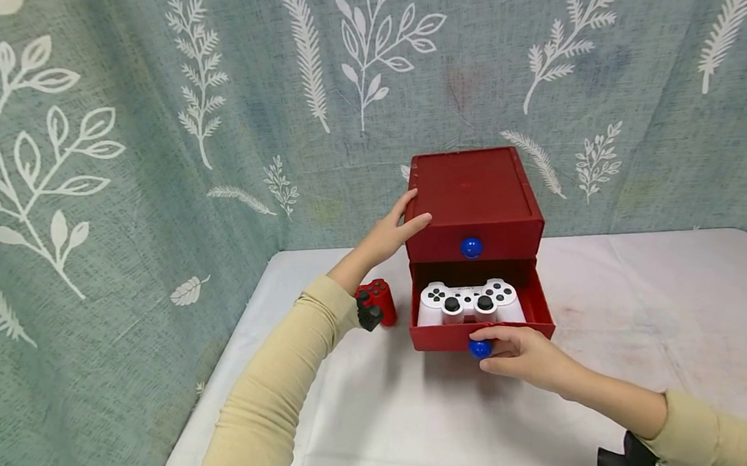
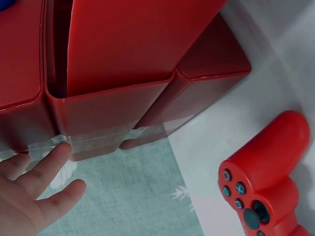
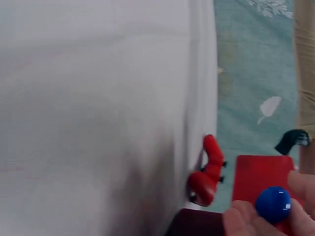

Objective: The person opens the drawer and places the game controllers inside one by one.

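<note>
A red two-drawer cabinet (image 1: 469,189) stands near the back of the table. Its lower drawer (image 1: 436,338) is pulled out, and a white game controller (image 1: 502,294) lies inside. My right hand (image 1: 524,356) pinches the blue knob (image 1: 479,350) on that drawer's front; the right wrist view also has this knob (image 3: 273,204) between the fingers. At the cabinet's upper left edge is my left hand (image 1: 388,238), its fingers spread and fairly straight. The upper drawer, with its own blue knob (image 1: 471,247), is closed.
A red game controller (image 1: 384,302) sits on the table left of the cabinet, partly hidden by the left forearm. A white cloth (image 1: 375,423) covers the table. Behind and to the left hangs a green leaf-patterned curtain (image 1: 250,89).
</note>
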The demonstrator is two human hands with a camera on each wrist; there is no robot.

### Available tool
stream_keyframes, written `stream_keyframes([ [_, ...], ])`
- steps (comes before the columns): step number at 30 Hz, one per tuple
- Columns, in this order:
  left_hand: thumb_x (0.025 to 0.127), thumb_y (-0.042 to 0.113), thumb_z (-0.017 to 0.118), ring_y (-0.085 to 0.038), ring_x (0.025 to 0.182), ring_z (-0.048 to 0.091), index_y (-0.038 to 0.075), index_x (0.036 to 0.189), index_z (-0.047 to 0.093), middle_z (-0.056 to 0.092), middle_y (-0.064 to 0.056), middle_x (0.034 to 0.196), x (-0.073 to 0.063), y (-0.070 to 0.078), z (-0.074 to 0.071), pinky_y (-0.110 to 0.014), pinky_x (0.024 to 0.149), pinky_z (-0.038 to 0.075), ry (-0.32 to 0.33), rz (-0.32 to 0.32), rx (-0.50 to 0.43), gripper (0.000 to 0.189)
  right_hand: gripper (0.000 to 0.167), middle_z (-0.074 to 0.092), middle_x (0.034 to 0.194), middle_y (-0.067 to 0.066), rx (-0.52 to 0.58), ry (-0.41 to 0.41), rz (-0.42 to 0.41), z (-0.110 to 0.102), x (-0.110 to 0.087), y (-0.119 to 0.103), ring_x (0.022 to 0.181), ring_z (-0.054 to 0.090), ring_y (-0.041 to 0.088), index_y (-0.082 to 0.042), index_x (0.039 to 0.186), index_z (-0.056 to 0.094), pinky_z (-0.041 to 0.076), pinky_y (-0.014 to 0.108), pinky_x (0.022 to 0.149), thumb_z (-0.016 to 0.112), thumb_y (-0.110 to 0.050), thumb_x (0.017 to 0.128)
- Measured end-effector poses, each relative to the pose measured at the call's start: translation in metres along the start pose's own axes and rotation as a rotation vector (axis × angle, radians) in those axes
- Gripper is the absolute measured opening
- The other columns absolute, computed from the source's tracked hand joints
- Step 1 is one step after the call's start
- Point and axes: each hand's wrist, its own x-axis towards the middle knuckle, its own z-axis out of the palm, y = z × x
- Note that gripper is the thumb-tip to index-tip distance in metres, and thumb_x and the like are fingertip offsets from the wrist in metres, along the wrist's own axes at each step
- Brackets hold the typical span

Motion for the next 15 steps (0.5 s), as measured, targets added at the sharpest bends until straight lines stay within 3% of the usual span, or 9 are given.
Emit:
stream_keyframes([
  [7,0.084,0.064,0.044,-0.03,0.133,0.031,0.047,0.143,0.01,0.021,0.001,0.151,-0.0008,0.0,0.0,-0.053,0.102,0.029,0.004,-0.002,0.004,0.07,0.035,0.066,0.102,0.015,-0.021,0.138,-0.065,0.0082,0.0032,0.0091,0.08,0.066,0.016,-0.001,0.111,0.065,0.054,0.025,0.07,0.071,-0.018,0.08],
  [15,0.085,0.062,0.044,-0.031,0.133,0.032,0.048,0.143,0.01,0.022,0.001,0.151,-0.0017,0.001,0.0001,-0.052,0.103,0.029,0.004,-0.004,0.002,0.068,0.033,0.066,0.1,0.015,-0.019,0.156,-0.091,0.0095,0.0033,0.0104,0.077,0.066,0.019,0.0,0.11,0.065,0.054,0.024,0.068,0.07,-0.015,0.08],
])
